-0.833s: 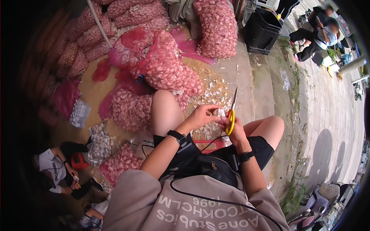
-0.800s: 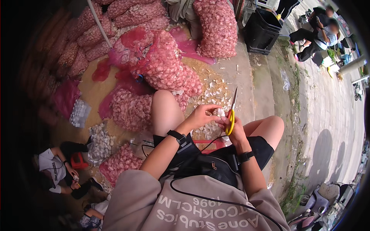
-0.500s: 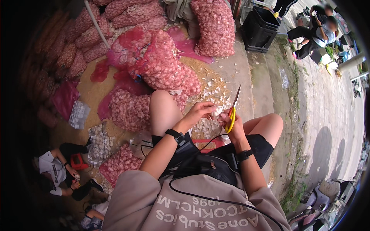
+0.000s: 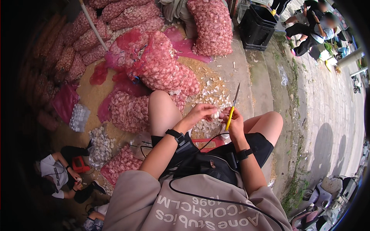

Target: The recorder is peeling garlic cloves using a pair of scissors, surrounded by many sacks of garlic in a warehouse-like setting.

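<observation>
Between my knees, the fingers of my left hand [image 4: 199,113] are closed around a white garlic bulb [image 4: 216,115]. My right hand [image 4: 235,124] grips scissors with a yellow handle [image 4: 229,118]; their dark blades are together and point up and away from me. The right fingertips are close beside the bulb, and I cannot tell whether they touch it. Below both hands, pale garlic skins [image 4: 206,128] lie heaped on the ground, with more scraps scattered farther out.
An opened red mesh sack of garlic [image 4: 162,65] lies ahead, left of my hands. Stacked sacks [image 4: 131,17] stand behind it. A black crate [image 4: 257,29] is at the far right. On the left, another person [image 4: 58,171] sits near a clear bag of bulbs [image 4: 101,144].
The scissors have turned in my right hand, so their handle now shows edge-on. The garlic bulb looks smoother and rounder in my left fingers. Both arms keep nearly the same place.
</observation>
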`<state>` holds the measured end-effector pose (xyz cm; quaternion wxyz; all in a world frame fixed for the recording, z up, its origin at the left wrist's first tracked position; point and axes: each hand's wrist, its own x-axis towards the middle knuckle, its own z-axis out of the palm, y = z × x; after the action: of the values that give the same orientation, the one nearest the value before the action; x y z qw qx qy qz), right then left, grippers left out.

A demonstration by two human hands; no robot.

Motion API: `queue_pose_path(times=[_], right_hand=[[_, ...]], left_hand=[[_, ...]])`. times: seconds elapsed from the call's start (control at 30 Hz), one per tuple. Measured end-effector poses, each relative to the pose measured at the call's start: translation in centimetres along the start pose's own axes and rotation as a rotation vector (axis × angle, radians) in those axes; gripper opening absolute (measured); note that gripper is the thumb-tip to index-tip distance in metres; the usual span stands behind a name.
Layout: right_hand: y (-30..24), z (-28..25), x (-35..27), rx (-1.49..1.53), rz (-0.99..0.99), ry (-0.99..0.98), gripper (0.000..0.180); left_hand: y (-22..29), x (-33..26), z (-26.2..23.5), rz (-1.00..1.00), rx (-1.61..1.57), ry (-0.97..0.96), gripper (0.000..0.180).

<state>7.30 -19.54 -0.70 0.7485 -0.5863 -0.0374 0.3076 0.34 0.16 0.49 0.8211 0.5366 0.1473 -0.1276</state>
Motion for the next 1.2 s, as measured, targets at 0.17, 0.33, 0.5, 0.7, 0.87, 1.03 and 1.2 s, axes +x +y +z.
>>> queue_pose_path(times=[0.17,0.33,0.5,0.7,0.87,1.03,1.2], right_hand=[[0.5,0.9,0.2,0.038,0.014,-0.006,0.024],[-0.3,0.2,-0.4,0.037,0.055,0.026,0.022],[0.1,0.2,0.1,-0.039,0.118,-0.011,0.019],[0.8,0.8,0.3,-0.103,0.163,-0.003,0.023],[1.5,1.8,0.2,-0.16,0.209,-0.013,0.022],[1.5,0.9,0.4,-0.149,0.201,0.028,0.022],[1.0,2.0,0.4,-0.181,0.199,0.046,0.019]], left_hand=[[0.4,-1.0,-2.0,0.091,0.074,0.093,0.039],[8.7,-7.7,-9.0,0.396,-0.117,0.201,0.042],[10.1,-22.8,-18.2,0.611,-0.145,0.533,0.04],[-4.2,-33.4,-26.5,0.296,-0.212,1.219,0.041],[-18.9,-35.9,-30.9,-0.054,-0.275,1.418,0.048],[-24.4,-29.9,-29.7,-0.366,-0.138,1.264,0.047],[-26.8,-29.5,-32.2,-0.308,0.286,1.189,0.03]])
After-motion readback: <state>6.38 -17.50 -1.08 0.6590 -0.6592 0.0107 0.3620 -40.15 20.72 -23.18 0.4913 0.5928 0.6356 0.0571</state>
